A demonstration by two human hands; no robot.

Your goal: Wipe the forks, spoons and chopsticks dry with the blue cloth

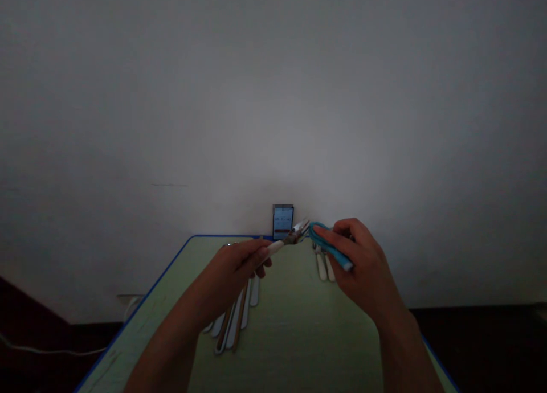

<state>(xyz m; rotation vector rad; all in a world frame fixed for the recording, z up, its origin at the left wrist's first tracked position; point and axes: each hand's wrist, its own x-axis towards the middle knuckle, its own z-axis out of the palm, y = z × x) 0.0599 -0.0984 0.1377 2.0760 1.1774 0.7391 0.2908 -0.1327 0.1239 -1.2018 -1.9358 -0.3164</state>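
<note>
My left hand (243,260) is closed round the pale handle of a fork (294,234), whose metal tines point up and to the right. In my right hand (356,256) is a folded blue cloth (327,245), pinched between thumb and fingers. The cloth's near edge is right beside the fork's tines; whether they touch I cannot tell. Under my left hand and wrist lies a bunch of cutlery (233,324) with white and brown handles, its far ends hidden. Beyond the cloth, partly covered by my right hand, lie pale-handled pieces of cutlery (322,266).
A phone (282,222) with a lit screen stands upright against the wall (273,97) at the table's far edge. The light green table (299,336) has a blue rim. A white cable (55,351) runs along the left side, below the tabletop.
</note>
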